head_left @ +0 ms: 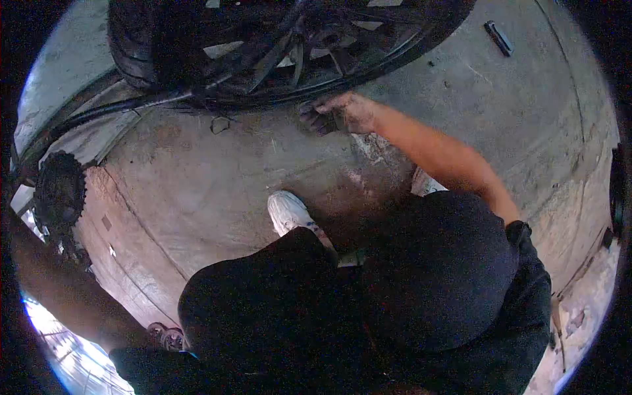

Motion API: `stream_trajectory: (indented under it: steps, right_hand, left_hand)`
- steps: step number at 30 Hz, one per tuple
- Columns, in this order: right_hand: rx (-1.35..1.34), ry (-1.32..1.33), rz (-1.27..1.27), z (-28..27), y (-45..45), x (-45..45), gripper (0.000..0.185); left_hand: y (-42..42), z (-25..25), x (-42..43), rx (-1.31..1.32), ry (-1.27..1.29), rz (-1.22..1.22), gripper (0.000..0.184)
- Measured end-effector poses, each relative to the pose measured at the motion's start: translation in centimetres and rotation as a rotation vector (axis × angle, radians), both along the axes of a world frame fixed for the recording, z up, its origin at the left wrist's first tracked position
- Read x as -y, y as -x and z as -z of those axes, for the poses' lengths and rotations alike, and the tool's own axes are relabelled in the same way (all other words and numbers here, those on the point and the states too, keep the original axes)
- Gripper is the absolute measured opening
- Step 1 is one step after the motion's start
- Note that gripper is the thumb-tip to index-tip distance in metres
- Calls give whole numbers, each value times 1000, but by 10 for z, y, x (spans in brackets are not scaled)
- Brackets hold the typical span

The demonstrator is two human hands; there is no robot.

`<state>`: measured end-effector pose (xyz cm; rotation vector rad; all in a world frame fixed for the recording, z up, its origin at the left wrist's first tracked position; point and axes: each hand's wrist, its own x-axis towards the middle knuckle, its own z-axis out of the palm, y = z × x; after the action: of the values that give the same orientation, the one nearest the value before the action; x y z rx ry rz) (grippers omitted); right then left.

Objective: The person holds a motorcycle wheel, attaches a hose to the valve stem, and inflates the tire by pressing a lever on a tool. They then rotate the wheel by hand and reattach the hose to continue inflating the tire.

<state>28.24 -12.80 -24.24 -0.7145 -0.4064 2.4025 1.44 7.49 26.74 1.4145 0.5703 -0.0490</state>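
Observation:
My right hand (359, 113) is low over the concrete floor, right at the lower rim of a black spoked wheel (299, 69). Its fingers look curled around a dark, lumpy thing (319, 120), which blends with their blackened tips; its kind does not show. Whether the hand touches the rim I cannot tell. The wheel carries a wide black tyre (135, 49) on its left side. My left arm (62, 283) reaches up along the left edge of the view, and its hand is lost beyond the dark border.
A long black tube or bar (131, 105) curves left from the wheel. At the left stands a toothed black wheel or sprocket (60, 187). A small dark tool (499, 38) lies on the floor at upper right. My white shoe (288, 212) is below the wheel.

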Motion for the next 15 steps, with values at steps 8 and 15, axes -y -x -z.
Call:
stream_trajectory:
  steps: [8,15]
  right_hand:
    - [-169,115,133,-3,7,9,38]
    - [-54,211,242,-22,-6,11,35]
  left_hand:
    - [3,-5,8,42,-43,-74,68]
    - [-1,-22,33,-91,-238,-229,62]
